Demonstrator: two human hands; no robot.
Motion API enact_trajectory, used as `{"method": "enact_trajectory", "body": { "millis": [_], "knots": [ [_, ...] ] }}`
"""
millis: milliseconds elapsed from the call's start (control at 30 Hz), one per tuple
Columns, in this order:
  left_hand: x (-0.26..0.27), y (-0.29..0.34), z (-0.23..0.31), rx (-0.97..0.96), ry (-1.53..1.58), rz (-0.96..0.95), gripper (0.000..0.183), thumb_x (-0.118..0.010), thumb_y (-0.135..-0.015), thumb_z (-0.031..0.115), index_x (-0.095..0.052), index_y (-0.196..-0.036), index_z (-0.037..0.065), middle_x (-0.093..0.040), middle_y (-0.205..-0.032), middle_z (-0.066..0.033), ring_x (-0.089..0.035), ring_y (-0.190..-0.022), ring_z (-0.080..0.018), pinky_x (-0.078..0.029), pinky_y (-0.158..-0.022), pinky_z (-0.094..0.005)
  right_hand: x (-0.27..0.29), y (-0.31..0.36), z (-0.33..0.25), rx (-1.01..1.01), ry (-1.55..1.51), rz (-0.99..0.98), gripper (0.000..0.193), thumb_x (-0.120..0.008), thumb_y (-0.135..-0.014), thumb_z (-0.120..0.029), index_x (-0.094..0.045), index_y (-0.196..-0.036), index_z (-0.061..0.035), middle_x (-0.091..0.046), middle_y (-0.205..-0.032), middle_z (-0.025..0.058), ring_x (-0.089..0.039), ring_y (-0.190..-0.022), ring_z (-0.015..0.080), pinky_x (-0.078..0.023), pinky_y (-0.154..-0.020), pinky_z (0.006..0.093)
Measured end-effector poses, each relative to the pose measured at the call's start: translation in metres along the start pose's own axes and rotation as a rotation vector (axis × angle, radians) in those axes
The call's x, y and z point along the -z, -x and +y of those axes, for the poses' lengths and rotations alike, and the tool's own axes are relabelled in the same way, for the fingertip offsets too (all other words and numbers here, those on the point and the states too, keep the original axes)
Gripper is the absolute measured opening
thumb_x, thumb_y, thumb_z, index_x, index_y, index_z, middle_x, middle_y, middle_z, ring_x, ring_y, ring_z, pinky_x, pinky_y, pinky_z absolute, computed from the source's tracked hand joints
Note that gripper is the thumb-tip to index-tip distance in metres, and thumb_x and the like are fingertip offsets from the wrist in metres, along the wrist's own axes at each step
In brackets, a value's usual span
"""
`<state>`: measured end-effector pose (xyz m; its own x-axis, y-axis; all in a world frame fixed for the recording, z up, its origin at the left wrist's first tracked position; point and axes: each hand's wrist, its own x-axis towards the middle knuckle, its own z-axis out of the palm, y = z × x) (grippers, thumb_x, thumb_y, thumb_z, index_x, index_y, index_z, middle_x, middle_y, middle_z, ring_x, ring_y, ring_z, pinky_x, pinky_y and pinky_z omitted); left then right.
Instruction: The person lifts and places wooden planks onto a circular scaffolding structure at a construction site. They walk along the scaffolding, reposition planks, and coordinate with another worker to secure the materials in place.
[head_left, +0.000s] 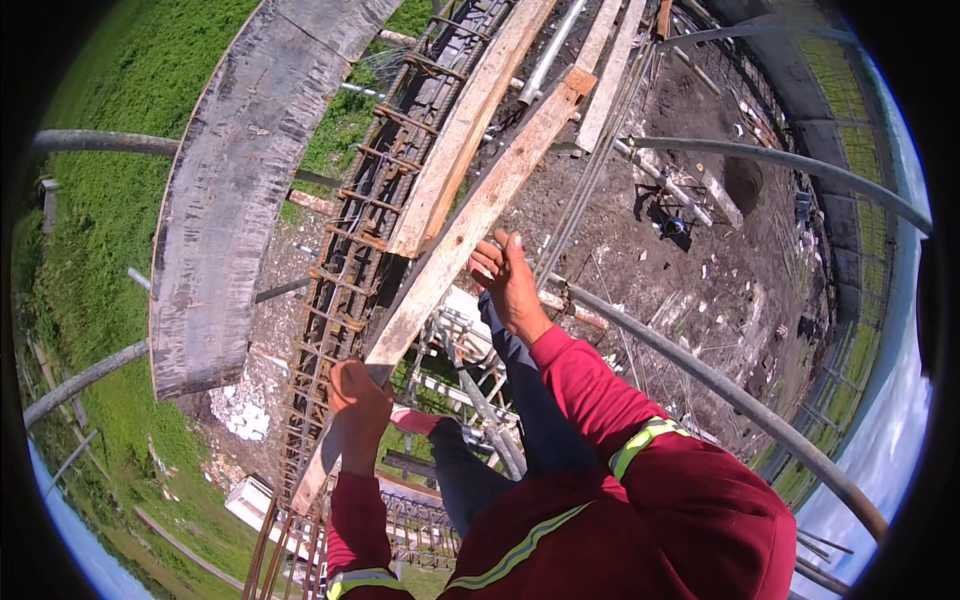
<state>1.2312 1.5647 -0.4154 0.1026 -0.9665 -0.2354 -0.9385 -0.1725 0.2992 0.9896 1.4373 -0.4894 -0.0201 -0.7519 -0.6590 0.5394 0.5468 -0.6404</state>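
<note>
A long wooden board (470,225) slants from the lower left up to the upper right in front of me. My left hand (358,405) is closed round its lower part, with the fingers curled over it. Beside the board's right edge is my right hand (512,285), palm turned toward the wood, thumb raised and fingers apart and slightly bent. Whether its fingertips touch the board I cannot tell. Left of the board runs a cage of rusty rebar (355,225) with tied stirrups. A second, thicker timber (465,130) lies between the cage and the board.
A wide weathered plywood sheet (225,200) lies at the left. Metal scaffold pipes cross the view, one long pipe (730,395) at the right. Far below are dug earth (690,290) with debris and green grass (110,240). My legs stand above scaffold bars (490,420).
</note>
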Motion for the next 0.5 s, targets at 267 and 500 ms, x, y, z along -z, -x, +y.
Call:
{"method": "enact_trajectory", "body": {
  "millis": [267, 500],
  "knots": [
    [-0.042, -0.009, 0.041, 0.03, 0.055, -0.103, 0.045, -0.077, -0.063, 0.012, -0.048, -0.097, 0.002, -0.049, -0.096, -0.0151, -0.051, -0.094, -0.0327, -0.046, -0.078, -0.0414, -0.036, -0.019, -0.006, -0.052, -0.137, 0.056, 0.044, -0.075, -0.081, -0.036, -0.052, -0.104, -0.006, -0.058, -0.092, 0.0016, -0.055, -0.077, 0.0097, -0.044, -0.063, 0.0234],
    [-0.05, 0.027, 0.06, 0.177, 0.207, -0.125, 0.057, -0.074, -0.059, 0.005, -0.05, -0.111, 0.001, -0.046, -0.101, -0.0122, -0.047, -0.102, -0.0315, -0.055, -0.074, -0.0409, -0.017, 0.015, -0.02, -0.102, 0.206, 0.192, 0.036, -0.075, -0.08, -0.025, -0.061, -0.1, 0.0005, -0.06, -0.09, 0.0028, -0.054, -0.076, 0.0107, -0.045, -0.066, 0.0264]
  ]
}}
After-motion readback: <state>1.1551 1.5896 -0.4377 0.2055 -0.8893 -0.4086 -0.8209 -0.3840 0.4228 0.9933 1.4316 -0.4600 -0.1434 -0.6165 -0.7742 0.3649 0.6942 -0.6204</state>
